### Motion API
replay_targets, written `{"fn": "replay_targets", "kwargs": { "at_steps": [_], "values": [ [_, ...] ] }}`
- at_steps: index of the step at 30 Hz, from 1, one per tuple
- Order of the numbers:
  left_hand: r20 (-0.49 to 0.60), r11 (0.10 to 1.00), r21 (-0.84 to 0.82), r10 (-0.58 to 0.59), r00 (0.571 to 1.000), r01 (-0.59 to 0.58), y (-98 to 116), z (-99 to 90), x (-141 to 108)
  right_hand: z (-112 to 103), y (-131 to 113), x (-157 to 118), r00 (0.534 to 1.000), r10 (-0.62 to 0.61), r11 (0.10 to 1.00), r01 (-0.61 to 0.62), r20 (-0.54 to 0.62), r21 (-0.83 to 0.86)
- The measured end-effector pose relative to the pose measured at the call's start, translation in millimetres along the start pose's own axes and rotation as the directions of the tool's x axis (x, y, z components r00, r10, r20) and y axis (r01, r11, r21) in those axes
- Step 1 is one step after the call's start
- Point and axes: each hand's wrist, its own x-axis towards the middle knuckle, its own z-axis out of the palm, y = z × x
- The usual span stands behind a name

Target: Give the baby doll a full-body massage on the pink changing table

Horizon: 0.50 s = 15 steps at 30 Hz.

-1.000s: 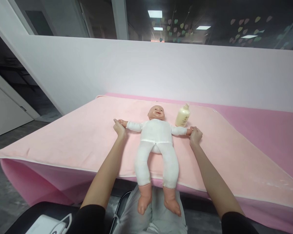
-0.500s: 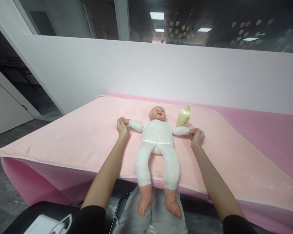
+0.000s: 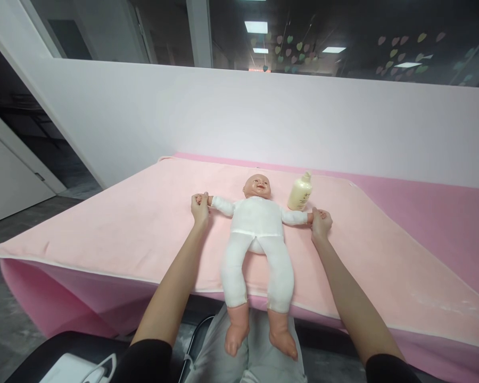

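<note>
A baby doll (image 3: 257, 218) in a white suit lies on its back on the pink blanket (image 3: 143, 213), arms spread to both sides, its bare feet hanging past the front edge over my lap. My left hand (image 3: 200, 208) is closed round the doll's hand on the left. On the other side, my right hand (image 3: 321, 222) grips the doll's other hand. A pale yellow bottle (image 3: 299, 192) stands beside the doll's head, above its outstretched arm on the right.
The blanket covers a table with a darker pink cloth (image 3: 431, 213). Behind it rises a white wall (image 3: 263, 117) with windows above. At the lower left, a white device (image 3: 69, 368) with a cable rests on a black seat.
Both hands have shifted their fingers slightly around the doll's hands. My right hand has moved a little to the left. The doll's body and the bottle stay in place.
</note>
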Motion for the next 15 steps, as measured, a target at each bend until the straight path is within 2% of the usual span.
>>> {"fn": "replay_targets", "kwargs": {
  "at_steps": [8, 11, 15],
  "values": [
    [-0.020, 1.000, 0.024, -0.007, 1.000, 0.008, -5.9, -0.1, 3.6, -0.6, 4.7, 2.4, 1.000, -0.007, 0.999, 0.007, 0.006, -0.032],
    [-0.038, 0.999, 0.044, 0.002, 0.999, 0.000, -7.6, 0.2, 4.6, -0.8, 2.4, 1.3, 1.000, 0.003, 1.000, -0.003, 0.018, -0.002],
    [-0.025, 1.000, -0.014, -0.019, 0.999, 0.019, -6.4, 0.9, 4.5, -0.6, -2.7, -1.4, 0.999, 0.018, 0.998, -0.020, 0.036, 0.062]
  ]
}}
